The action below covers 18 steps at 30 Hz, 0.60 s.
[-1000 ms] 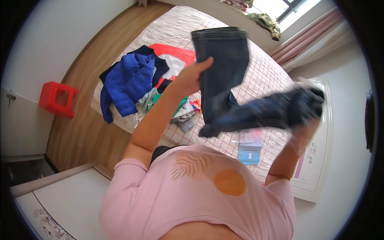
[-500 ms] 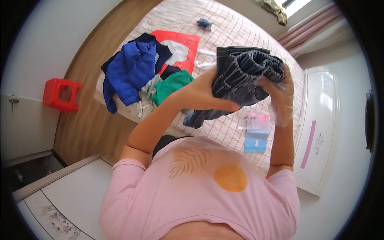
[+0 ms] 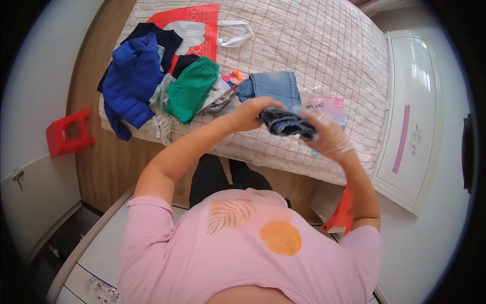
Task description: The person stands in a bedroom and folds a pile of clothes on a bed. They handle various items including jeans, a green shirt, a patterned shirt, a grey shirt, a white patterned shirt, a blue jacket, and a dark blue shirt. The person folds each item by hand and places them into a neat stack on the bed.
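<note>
Rolled dark denim pants (image 3: 287,125) are held between my two hands over the bed's near edge. My left hand (image 3: 254,113) grips their left end, fingers curled over the top. On the other end is my right hand (image 3: 328,135), in a clear plastic glove and slightly blurred, its fingers closed on the cloth. Just beyond lies a folded pair of light blue jeans (image 3: 277,86) on the checked bedspread. A pink and blue packet (image 3: 334,105) lies beside the jeans, partly hidden by my right hand.
To the left are a green garment (image 3: 192,91), a blue jacket (image 3: 132,81) and a red bag (image 3: 205,38) with white handles. A red stool (image 3: 71,133) stands on the wooden floor. The white headboard (image 3: 410,126) borders the bed's right side.
My hands have lowered the dark denim pants toward the bed's near edge, and both now grip the ends. The light blue jeans have come into sight. My view has shifted downward.
</note>
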Available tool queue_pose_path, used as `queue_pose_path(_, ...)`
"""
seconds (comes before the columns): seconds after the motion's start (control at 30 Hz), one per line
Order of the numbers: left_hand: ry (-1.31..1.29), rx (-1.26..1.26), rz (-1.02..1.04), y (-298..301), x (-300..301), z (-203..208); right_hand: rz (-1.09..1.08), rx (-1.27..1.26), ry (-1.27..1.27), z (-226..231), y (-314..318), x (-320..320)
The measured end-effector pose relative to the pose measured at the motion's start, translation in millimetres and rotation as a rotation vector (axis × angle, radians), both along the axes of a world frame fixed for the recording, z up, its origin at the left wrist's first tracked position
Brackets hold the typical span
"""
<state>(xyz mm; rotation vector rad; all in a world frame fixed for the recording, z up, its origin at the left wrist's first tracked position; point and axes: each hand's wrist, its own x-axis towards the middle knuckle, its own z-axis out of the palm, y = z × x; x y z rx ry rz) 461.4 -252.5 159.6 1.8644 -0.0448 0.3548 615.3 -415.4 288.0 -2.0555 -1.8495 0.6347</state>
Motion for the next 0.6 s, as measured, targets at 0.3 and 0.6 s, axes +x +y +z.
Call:
queue_pose_path(0.3, 0.517, -0.118, -0.337, -86.7, 11.2, -224.9, -0.209, -0.178, 0.204, -301.0, -124.1, -49.5)
queue_pose_path(0.6, 0.739, -0.318, -0.277, -108.9, 47.5, -307.6, -0.268, -0.36, 0.421, -284.8, -111.2, -12.5)
